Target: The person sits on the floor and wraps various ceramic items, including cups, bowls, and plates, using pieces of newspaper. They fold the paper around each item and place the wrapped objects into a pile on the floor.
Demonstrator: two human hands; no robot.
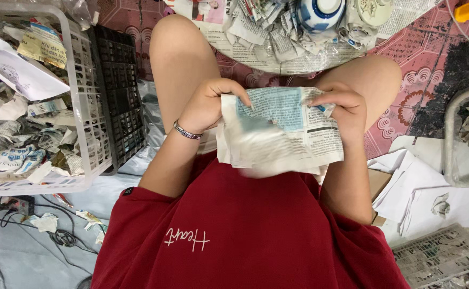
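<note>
I hold a crumpled sheet of newspaper (280, 131) over my lap, above my red shirt. My left hand (210, 104) grips its left top edge, with a bracelet on that wrist. My right hand (341, 107) pinches the right top edge. The lower part of the sheet is blurred. Whether something is wrapped inside the paper is hidden.
A white plastic basket (92, 144) full of paper scraps stands at the left, with a black crate (119, 101) beside it. Ahead of my knees lies a pile of newspaper with a blue-and-white bowl (320, 13). White sheets (421, 187) and another basket (443, 257) lie at the right.
</note>
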